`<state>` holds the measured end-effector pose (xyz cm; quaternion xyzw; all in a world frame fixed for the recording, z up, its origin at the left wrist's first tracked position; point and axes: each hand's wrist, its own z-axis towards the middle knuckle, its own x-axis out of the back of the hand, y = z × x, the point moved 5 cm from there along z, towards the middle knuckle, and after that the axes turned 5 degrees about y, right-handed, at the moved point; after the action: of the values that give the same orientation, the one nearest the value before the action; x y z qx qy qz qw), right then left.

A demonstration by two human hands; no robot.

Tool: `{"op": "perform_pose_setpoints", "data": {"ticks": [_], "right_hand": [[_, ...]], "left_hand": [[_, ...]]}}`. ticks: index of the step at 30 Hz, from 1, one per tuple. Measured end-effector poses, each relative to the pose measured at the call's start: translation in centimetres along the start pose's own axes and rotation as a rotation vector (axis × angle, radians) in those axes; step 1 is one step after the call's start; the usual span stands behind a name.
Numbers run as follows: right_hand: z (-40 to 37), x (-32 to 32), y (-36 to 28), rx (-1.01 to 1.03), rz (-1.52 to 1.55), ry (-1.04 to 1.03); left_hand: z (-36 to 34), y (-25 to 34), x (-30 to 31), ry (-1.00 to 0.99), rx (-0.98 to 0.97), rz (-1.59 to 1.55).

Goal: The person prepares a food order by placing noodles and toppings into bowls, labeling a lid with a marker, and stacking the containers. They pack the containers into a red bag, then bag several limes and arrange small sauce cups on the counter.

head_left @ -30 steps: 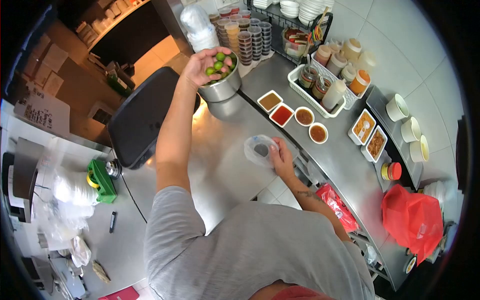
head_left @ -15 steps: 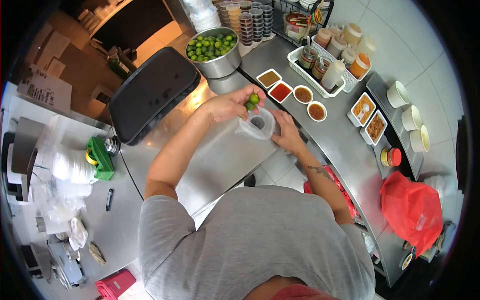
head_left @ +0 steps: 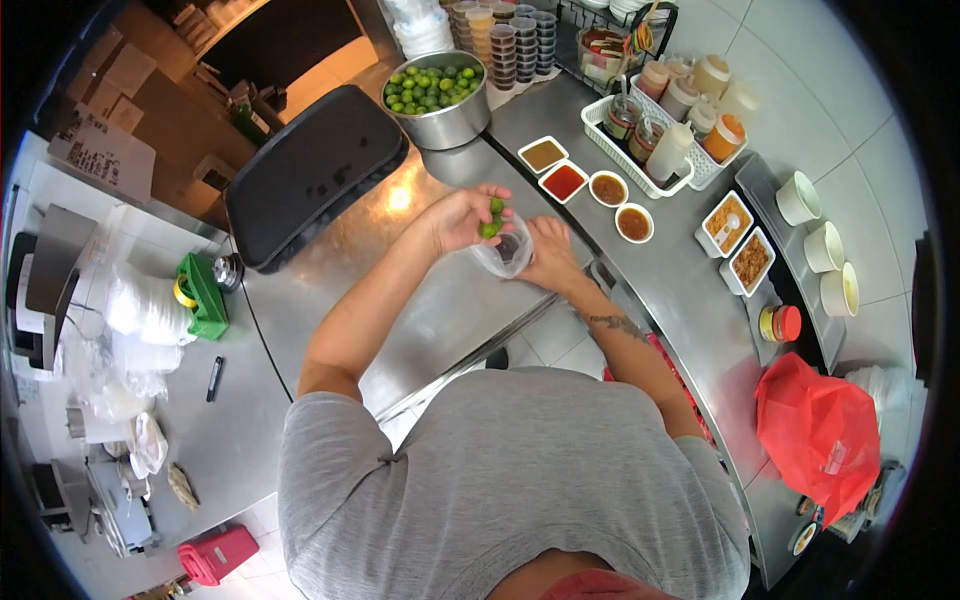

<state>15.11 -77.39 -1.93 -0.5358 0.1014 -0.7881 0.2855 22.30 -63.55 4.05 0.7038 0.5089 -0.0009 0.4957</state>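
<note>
My left hand is curled round small green limes, two of which show at its fingertips. It hovers at the mouth of a clear plastic bag. From the other side, my right hand grips the bag's edge and keeps its mouth spread. What lies inside the bag is hard to make out. Beyond both hands stands a metal pot heaped with the same kind of limes.
A black tray lies on the steel counter at left. Sauce dishes, a white basket of jars and bottles, and two crumb-filled containers stand at right. A red plastic bag sits at far right.
My left hand has lowered slightly and moved left with the limes, nearer the bag's mouth. The bag and my right hand have shifted a little left; the whole view has moved slightly.
</note>
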Motion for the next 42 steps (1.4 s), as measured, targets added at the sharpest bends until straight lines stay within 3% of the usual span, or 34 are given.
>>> {"op": "perform_pose_setpoints", "data": {"ticks": [7,25,28,31,34,40,42], "right_hand": [[0.5,-0.4,-0.5,0.031,0.050,0.056],[0.6,-1.1,-0.7,0.063,0.073,0.055],[0.7,-0.7,-0.8,0.051,0.089,0.030],[0.8,-0.6,-0.8,0.044,0.090,0.008],[0.9,-0.6,-0.9,0.029,0.086,0.000],[1.0,-0.2,-1.0,0.024,0.108,0.003],[1.0,-0.3,-0.9,0.026,0.108,-0.009]], "left_hand": [[0.8,-1.7,1.1,0.251,-0.031,0.165],[0.6,-2.6,0.9,0.436,-0.122,0.337],[0.5,-2.6,1.8,0.377,-0.153,0.276],[0.0,-2.1,1.6,0.351,-0.251,0.625],[-0.8,-2.1,0.6,0.339,-0.641,1.241],[-2.2,-2.9,-1.5,0.317,-0.685,1.432],[-2.5,-2.8,-0.7,0.326,-0.705,1.303]]}}
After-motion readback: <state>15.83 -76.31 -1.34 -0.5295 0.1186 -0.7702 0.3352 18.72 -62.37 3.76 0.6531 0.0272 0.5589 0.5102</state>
